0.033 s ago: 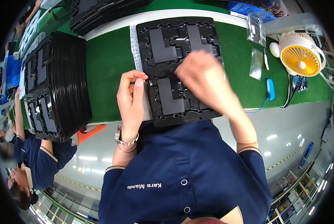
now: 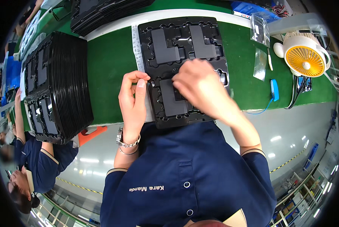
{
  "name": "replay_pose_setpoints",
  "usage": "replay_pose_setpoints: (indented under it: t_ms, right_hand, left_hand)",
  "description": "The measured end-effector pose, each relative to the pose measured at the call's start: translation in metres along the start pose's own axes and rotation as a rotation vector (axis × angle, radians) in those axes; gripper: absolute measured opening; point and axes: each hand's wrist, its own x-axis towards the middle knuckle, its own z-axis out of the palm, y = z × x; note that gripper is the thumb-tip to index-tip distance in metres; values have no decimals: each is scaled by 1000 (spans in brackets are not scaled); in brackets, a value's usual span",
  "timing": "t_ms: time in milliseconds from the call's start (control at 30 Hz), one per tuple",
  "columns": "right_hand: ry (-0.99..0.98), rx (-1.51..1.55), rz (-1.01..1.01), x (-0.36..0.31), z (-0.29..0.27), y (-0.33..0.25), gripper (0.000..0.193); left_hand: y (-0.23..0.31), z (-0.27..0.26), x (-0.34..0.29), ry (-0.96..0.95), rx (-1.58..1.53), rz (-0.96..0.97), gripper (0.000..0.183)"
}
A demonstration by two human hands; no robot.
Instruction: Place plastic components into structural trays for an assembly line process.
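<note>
The tray (image 2: 162, 71), black and moulded, lies flat on the green bench (image 2: 107, 72) before the wearer, with grey L-shaped pieces (image 2: 164, 51) seated in three visible recesses; the lower-right recess is largely hidden. The tray is probably light, thin-walled and smooth, stiffer at its rim than across its middle, and is best taken by opposite rims and kept level, lest the pieces slide. The pieces look flat and thin, likely light, and are best lifted by their edges at the recess notches. The left hand (image 2: 133, 100) is at the left rim, fingers bent inward and thumb near the index fingertip; whether they pinch the rim cannot be told. The right hand (image 2: 195, 80) is blurred over the tray, fingers curled together, any grip indiscernible. Compared with the earlier frame, it lies slightly nearer the wearer, uncovering more of the upper-right piece; the left hand is unchanged.
</note>
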Motion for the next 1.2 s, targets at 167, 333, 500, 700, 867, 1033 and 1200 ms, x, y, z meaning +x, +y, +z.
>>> replay_pose_setpoints:
  t_ms: [167, 333, 500, 700, 867, 1033, 1200]
  right_hand:
    - [35, -160, 113, -7, 22, -22, 23]
    - [-44, 403, 341, -1, 14, -21, 28]
    - [79, 1118, 577, 11, -5, -26, 21]
    - [231, 1043, 526, 15, 0, -31, 11]
    - [103, 1200, 541, 6, -1, -32, 8]
    - [197, 880, 403, 2, 4, -32, 8]
    - [257, 775, 372, 3, 0, -39, 8]
  left_hand:
    - [1, -1, -3, -27, 11, -11, 14]
    - [-6, 6, -7, -68, 16, 35, 16]
    - [6, 10, -13, -300, -174, -126, 24]
    - [27, 17, -14, -259, -356, -202, 20]
    - [25, 18, -15, -208, -427, -201, 19]
    - [24, 20, -14, -198, -336, -151, 20]
    - [31, 21, -10, -157, -56, 48, 22]
